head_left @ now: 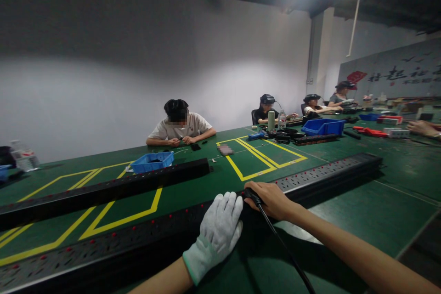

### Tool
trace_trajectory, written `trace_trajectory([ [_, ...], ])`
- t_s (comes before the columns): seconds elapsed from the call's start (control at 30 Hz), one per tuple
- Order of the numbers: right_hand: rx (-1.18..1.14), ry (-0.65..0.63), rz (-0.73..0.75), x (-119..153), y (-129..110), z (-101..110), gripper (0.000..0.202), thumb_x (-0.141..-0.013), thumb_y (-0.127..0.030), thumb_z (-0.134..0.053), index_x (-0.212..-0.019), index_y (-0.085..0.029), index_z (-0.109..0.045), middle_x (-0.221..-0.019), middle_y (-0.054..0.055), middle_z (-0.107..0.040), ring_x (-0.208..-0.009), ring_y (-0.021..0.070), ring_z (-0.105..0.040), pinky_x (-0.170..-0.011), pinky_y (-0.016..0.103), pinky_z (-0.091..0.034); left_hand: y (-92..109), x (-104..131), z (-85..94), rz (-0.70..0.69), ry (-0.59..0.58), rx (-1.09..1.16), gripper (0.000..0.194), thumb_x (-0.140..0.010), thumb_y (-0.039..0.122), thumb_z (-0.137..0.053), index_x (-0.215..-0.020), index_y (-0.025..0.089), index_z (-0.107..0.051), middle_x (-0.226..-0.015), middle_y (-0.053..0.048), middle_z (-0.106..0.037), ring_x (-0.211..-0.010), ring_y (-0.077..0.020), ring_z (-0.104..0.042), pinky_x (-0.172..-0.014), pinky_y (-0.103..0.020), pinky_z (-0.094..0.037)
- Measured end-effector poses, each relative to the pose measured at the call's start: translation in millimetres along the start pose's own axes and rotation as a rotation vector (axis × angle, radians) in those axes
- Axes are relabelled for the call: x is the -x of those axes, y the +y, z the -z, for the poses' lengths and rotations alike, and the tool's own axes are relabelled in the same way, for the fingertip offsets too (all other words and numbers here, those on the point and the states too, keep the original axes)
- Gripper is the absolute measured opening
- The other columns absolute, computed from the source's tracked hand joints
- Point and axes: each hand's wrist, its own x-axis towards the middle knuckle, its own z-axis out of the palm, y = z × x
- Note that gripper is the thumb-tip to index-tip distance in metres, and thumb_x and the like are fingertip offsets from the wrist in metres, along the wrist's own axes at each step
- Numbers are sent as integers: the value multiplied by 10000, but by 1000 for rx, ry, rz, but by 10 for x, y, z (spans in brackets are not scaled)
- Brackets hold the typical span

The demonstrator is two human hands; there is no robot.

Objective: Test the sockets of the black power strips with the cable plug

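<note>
A long black socket strip (155,232) with red dots and slots runs across the table in front of me. My left hand (222,223), in a white glove with a pale green cuff, lies flat on the strip with its fingers stretched out. Just right of it, my bare right hand (270,197) is wrapped round a black plug (253,195) against the strip's top. From this plug a black cable (282,243) trails down to the bottom edge. The plug's front end is hidden.
Behind lies a second black strip (103,188) near a light blue tray (152,161). Yellow tape marks the green table (389,206). A blue bin (323,127), bottles and red parts stand at the right. A person (181,124) leans over the far edge; others sit right.
</note>
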Motion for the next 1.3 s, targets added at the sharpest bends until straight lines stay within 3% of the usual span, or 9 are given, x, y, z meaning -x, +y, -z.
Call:
trace_trajectory([
  [0.47, -42, 39, 22, 13, 27, -35, 236, -874, -321, -450, -1072, -195, -461, -893, 54, -625, -795, 173, -591, -692, 256, -399, 8, -4, 16, -2, 5, 4, 480, -875, 270, -445, -1331, 128, -401, -1302, -124, -485, -1197, -276, -445, -990, -444, -386],
  [0.9, -67, -73, 23, 30, 22, 55, 446, -701, -203, -517, -1138, -196, -427, -942, 56, -605, -856, 209, -574, -729, 268, -380, -20, -4, 22, -14, 27, 11, 480, -879, 272, -437, -1333, 120, -399, -1308, -117, -485, -1203, -275, -443, -1007, -445, -376],
  [1.3, -69, -91, -11, 23, 29, 56, 408, -706, -150, -487, -1110, -192, -440, -974, 72, -617, -895, 209, -575, -739, 266, -391, -15, -3, 35, -28, 24, -3, 478, -881, 268, -432, -1333, 117, -399, -1304, -126, -487, -1200, -274, -447, -1008, -444, -378],
])
